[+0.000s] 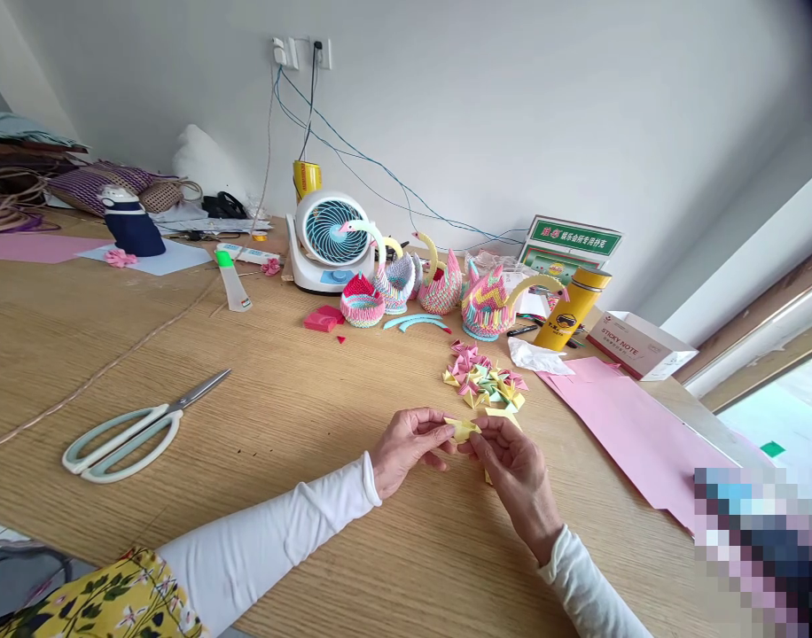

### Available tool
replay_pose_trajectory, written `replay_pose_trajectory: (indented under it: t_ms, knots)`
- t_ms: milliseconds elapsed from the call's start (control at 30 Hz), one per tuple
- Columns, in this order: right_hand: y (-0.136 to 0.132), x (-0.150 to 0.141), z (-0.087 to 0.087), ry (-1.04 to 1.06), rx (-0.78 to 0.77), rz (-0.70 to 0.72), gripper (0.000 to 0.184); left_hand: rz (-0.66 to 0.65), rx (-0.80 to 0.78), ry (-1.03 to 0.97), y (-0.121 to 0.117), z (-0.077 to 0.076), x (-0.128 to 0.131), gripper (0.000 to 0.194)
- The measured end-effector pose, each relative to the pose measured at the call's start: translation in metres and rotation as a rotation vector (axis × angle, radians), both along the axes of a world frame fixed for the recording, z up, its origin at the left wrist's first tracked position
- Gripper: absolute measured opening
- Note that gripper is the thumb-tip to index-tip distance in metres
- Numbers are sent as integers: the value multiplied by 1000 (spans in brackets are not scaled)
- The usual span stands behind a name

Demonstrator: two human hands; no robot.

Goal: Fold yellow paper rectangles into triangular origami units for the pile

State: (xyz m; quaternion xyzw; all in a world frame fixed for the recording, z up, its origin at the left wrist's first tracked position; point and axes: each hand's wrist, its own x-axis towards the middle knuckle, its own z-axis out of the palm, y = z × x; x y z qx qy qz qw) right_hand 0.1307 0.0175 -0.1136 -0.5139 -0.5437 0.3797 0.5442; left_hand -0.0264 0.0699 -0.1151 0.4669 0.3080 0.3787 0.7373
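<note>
One yellow paper piece (463,431) is held pinched by both the left hand (406,450) and the right hand (518,470), over the table (300,381). Folded paper pieces (487,381) lie heaped just beyond the hands; scissors (172,414) rest well to their left.

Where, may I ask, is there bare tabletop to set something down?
Mainly between the scissors, the left hand and the red paper, specks aside; a strip separates the right hand from the pink sheets. It is crowded from the fan to the sticky-note box.
</note>
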Motion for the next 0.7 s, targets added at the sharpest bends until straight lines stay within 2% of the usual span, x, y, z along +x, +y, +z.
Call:
replay_pose_trajectory:
  t_ms: [200,400,700]
  knots:
    - [-1,0,6,19,-94,18,37,6,26,-5,-3,5,2,41]
    - [1,3,1,66,-113,35,35,-1,76,-7,-2,5,2,41]
    - [3,1,-8,100,-119,81,37,7,153,116,-4,5,6,40]
